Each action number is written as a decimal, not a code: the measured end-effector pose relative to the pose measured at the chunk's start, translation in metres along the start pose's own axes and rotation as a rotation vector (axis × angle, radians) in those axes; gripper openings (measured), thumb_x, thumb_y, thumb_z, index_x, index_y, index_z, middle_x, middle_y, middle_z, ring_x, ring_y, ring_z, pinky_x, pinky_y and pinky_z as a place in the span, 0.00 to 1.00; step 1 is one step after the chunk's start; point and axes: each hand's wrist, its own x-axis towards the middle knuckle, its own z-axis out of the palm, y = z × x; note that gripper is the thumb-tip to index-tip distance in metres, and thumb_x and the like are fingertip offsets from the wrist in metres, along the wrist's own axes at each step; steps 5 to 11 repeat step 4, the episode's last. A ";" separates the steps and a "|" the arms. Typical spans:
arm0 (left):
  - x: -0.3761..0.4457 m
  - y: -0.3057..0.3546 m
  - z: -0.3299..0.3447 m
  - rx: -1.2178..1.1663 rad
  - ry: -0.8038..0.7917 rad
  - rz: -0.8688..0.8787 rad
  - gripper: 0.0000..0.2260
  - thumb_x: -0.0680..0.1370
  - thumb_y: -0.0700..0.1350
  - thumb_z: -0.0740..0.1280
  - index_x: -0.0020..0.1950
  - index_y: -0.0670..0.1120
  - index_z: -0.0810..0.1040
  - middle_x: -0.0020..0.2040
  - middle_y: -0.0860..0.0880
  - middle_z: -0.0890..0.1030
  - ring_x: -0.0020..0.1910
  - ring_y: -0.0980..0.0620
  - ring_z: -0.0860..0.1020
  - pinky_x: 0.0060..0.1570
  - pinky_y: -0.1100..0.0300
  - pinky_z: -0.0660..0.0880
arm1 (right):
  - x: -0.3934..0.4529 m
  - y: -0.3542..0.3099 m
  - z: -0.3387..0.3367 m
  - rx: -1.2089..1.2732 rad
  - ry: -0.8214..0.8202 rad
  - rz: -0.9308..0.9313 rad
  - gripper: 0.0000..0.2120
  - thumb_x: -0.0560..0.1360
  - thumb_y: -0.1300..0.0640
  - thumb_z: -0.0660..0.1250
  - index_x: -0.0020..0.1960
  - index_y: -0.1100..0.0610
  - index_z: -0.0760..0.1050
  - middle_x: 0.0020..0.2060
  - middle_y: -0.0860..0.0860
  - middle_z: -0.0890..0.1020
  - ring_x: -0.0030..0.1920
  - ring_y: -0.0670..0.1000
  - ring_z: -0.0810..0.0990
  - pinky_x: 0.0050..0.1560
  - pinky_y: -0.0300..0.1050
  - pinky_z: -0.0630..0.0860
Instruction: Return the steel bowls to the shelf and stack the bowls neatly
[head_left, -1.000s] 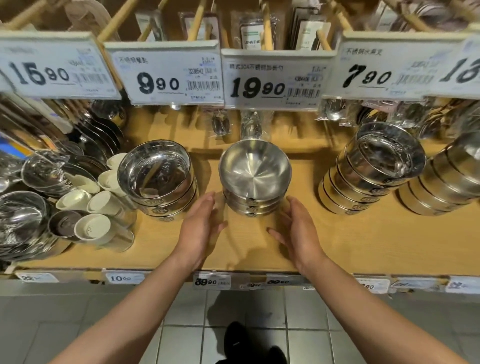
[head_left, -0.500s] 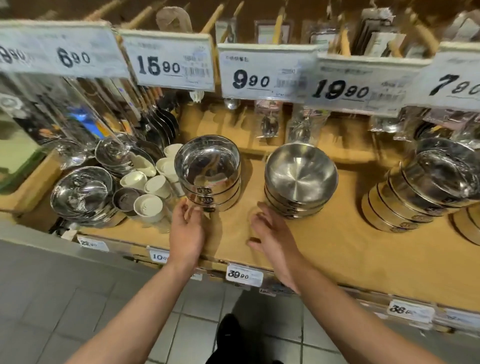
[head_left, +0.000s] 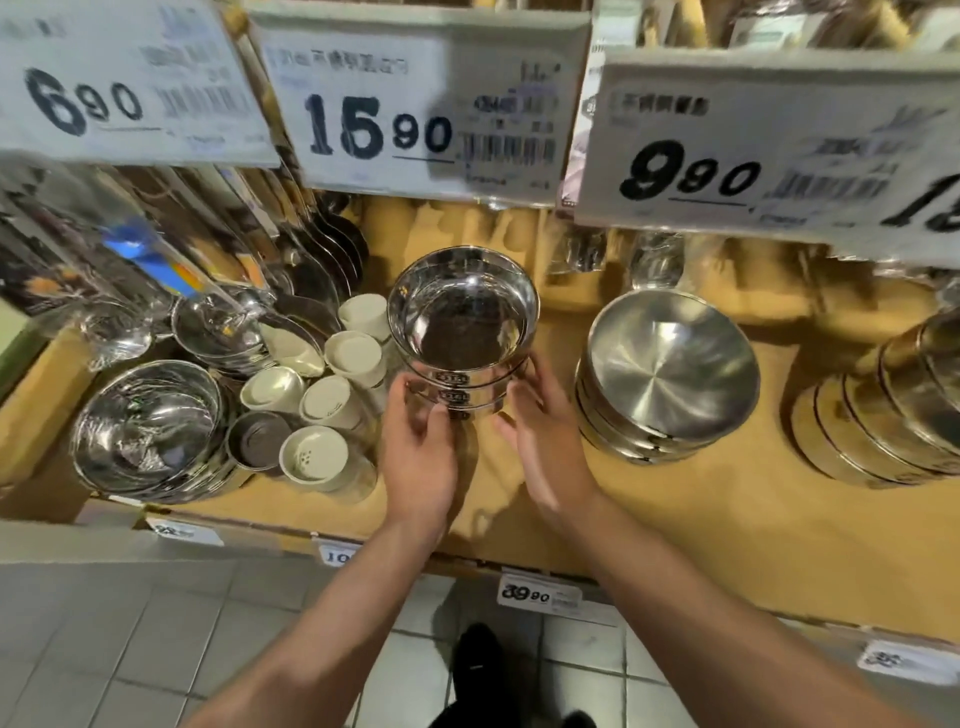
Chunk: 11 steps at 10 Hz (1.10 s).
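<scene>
Now squaring the polished bowl stack on the wooden shelf | left hand and right hand cup its sides, fingers curved, touching | next, I think: nudge rims level, gently | count: about three bowls here; matte stack beside, roughly four.
</scene>
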 end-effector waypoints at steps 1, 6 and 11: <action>0.001 -0.007 -0.002 -0.036 -0.007 0.001 0.18 0.82 0.36 0.60 0.64 0.56 0.75 0.56 0.58 0.83 0.57 0.55 0.81 0.62 0.46 0.78 | -0.001 -0.003 0.002 0.040 0.028 0.046 0.17 0.83 0.69 0.55 0.63 0.50 0.71 0.54 0.43 0.83 0.53 0.40 0.83 0.64 0.46 0.73; -0.022 -0.009 -0.005 0.065 0.073 -0.168 0.14 0.83 0.42 0.64 0.65 0.56 0.75 0.61 0.49 0.82 0.61 0.45 0.80 0.67 0.41 0.74 | -0.043 0.002 -0.027 -0.177 0.157 0.205 0.22 0.83 0.57 0.62 0.76 0.50 0.66 0.58 0.52 0.78 0.47 0.30 0.80 0.58 0.44 0.76; -0.022 -0.009 -0.005 0.065 0.073 -0.168 0.14 0.83 0.42 0.64 0.65 0.56 0.75 0.61 0.49 0.82 0.61 0.45 0.80 0.67 0.41 0.74 | -0.043 0.002 -0.027 -0.177 0.157 0.205 0.22 0.83 0.57 0.62 0.76 0.50 0.66 0.58 0.52 0.78 0.47 0.30 0.80 0.58 0.44 0.76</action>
